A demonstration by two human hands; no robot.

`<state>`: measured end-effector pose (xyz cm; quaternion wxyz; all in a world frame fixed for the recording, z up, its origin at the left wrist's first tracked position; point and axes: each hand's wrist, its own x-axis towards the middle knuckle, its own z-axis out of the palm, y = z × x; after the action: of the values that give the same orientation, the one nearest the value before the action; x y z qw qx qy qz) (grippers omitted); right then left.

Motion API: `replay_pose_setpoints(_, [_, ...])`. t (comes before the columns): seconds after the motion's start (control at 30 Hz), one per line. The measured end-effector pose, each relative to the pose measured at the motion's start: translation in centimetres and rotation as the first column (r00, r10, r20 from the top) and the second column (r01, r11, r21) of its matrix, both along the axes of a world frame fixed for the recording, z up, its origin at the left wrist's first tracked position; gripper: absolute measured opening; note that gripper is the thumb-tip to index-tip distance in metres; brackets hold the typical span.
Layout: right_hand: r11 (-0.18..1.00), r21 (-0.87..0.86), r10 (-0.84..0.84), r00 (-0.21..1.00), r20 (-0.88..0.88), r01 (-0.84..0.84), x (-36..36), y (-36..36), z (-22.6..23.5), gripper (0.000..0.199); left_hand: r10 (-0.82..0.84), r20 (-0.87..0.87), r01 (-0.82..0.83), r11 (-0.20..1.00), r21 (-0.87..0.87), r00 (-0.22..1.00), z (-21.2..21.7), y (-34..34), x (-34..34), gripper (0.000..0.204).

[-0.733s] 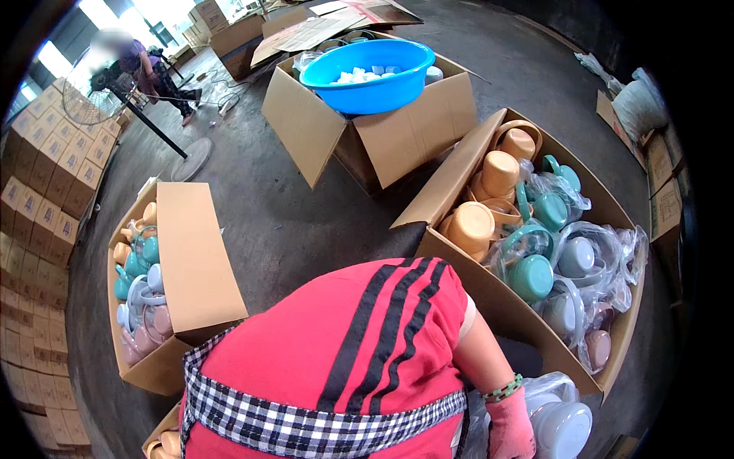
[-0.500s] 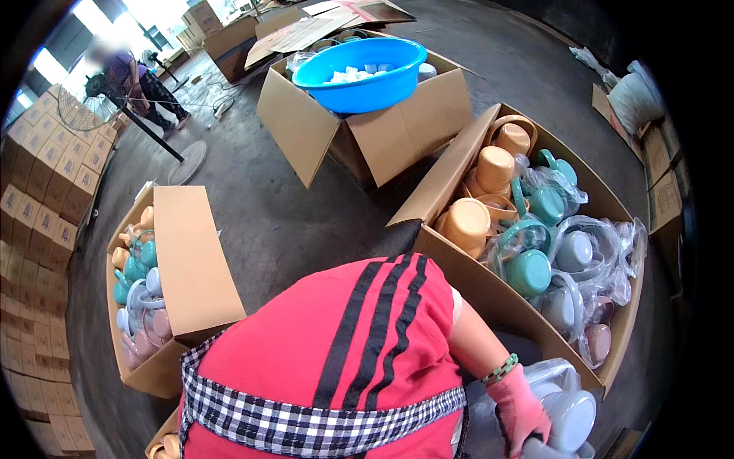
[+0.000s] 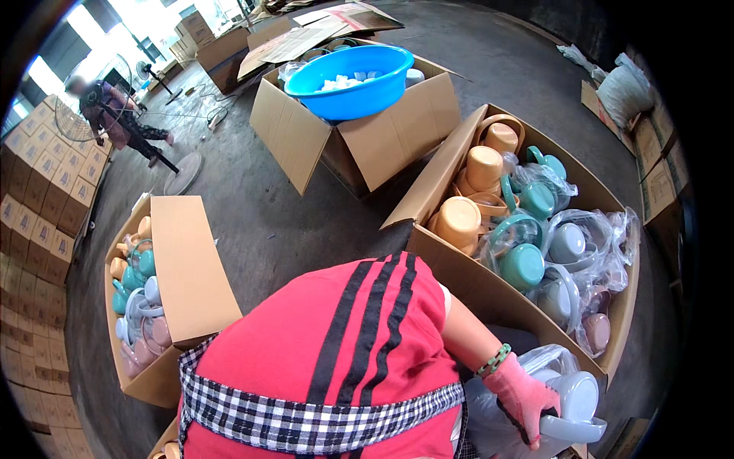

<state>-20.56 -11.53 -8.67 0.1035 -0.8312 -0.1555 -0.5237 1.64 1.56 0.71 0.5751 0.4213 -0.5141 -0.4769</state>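
My left hand (image 3: 527, 392), in a pink glove with a beaded bracelet at the wrist, reaches into the lower right. Its fingers are closed on the pale blue-grey handle of a mug (image 3: 575, 431). Just above that handle is the base of another pale blue mug (image 3: 579, 394). Clear plastic wrap (image 3: 552, 358) lies around and behind the mugs. My red striped sleeve and a checked apron strap fill the lower middle. My right hand is out of view.
A large carton (image 3: 489, 268) beside my arm holds orange, teal, pale blue and pink mugs, some in plastic. Another mug carton (image 3: 193, 268) stands left. A blue basin (image 3: 352, 96) with white pieces rests on a carton. A person (image 3: 115, 118) is near a standing fan (image 3: 183, 172).
My left hand has shifted slightly up and right, and the held handle has swung into clearer view. The far person has moved left, behind the fan.
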Motion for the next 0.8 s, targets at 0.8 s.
replay_pose_setpoints(0.8, [0.002, 0.614, -0.416, 0.559, -0.717, 0.79, -6.2, 9.5, 2.4, 0.052, 0.264, -0.123, -0.239, 0.952, 0.19, 0.957, 6.9, -3.8, 6.8, 0.032])
